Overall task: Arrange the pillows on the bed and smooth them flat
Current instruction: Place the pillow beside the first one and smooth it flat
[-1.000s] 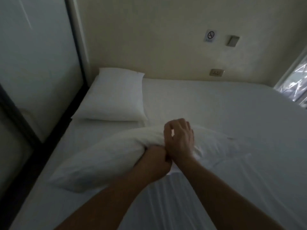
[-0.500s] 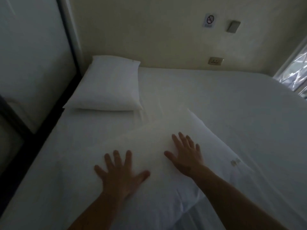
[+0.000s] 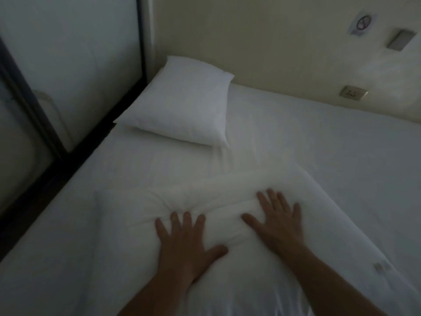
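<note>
A white pillow point(image 3: 141, 215) lies flat and askew across the near part of the white bed point(image 3: 330, 156). My left hand point(image 3: 184, 242) presses palm down on its middle, fingers spread. Beside it, my right hand point(image 3: 278, 222) also lies flat on the pillow with fingers apart. The fabric is creased between and ahead of the two hands. A second white pillow point(image 3: 182, 103) rests at the far left corner of the bed, against the wall. Neither hand holds anything.
A dark bed frame edge point(image 3: 75, 153) runs along the left side, next to a glass or mirrored panel point(image 3: 68, 53). The cream wall behind the bed carries a socket point(image 3: 352, 93), a switch point(image 3: 401, 39) and a no-smoking sign point(image 3: 362, 23).
A second ago both hands gripped the bunched pillow above the sheet. It now lies flat, and both open hands have slid forward on it. The view has swung left.
</note>
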The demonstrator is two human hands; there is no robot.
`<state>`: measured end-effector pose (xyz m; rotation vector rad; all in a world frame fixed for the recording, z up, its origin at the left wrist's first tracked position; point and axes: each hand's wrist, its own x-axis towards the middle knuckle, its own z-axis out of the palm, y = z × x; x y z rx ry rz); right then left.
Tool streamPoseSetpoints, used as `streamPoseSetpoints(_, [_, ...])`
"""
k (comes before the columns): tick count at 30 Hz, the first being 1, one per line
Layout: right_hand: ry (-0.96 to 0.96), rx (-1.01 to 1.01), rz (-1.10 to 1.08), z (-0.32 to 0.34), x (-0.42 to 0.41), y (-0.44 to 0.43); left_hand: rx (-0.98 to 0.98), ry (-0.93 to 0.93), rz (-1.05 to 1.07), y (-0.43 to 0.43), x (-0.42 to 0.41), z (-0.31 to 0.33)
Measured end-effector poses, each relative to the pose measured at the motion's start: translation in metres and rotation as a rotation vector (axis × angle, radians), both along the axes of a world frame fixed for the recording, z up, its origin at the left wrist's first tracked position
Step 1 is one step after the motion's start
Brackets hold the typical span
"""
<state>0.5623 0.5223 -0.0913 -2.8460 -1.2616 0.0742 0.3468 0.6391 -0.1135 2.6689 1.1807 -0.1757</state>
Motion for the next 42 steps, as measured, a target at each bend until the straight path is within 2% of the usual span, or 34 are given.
streamPoseSetpoints(6, [-0.23,0.078,0.109,-0.021,0.016,0.007,0.053,-0.133,-0.032,-0.011,-0.005,0.0])
streamPoseSetpoints(10, [-0.182,-0.064,0.057,-0.014,0.009,0.018,0.077,-0.162,-0.038,-0.008,-0.016,0.012])
streamPoseSetpoints(14, [-0.242,-0.088,0.125,0.032,0.009,0.035,0.049,-0.244,-0.033,0.005,-0.033,0.045])
streamPoseSetpoints(18, [-0.276,0.036,0.222,0.088,-0.007,0.084,0.106,-0.303,0.035,0.014,-0.06,0.095])
streamPoseSetpoints(21, [-0.282,0.102,0.396,0.121,-0.04,0.14,0.147,-0.289,0.155,0.017,-0.095,0.127])
streamPoseSetpoints(24, [-0.273,0.143,0.552,0.14,-0.078,0.195,0.084,-0.267,0.341,0.026,-0.126,0.142])
streamPoseSetpoints(27, [-0.213,0.191,0.685,0.129,-0.119,0.235,-0.088,-0.308,0.555,0.029,-0.149,0.136])
streamPoseSetpoints(30, [-0.149,0.162,0.809,0.088,-0.164,0.265,-0.247,-0.459,0.73,0.031,-0.166,0.106])
streamPoseSetpoints(32, [-0.12,0.13,0.839,0.06,-0.187,0.278,-0.323,-0.47,0.803,0.036,-0.176,0.085])
streamPoseSetpoints(34, [-0.131,0.12,0.854,0.048,-0.196,0.292,-0.283,-0.397,0.824,0.047,-0.184,0.073])
streamPoseSetpoints(37, [-0.181,0.107,0.898,0.045,-0.193,0.31,-0.209,-0.27,0.744,0.052,-0.184,0.061])
streamPoseSetpoints(42, [-0.236,0.091,0.91,0.018,-0.193,0.32,-0.17,-0.317,0.738,0.057,-0.182,0.043])
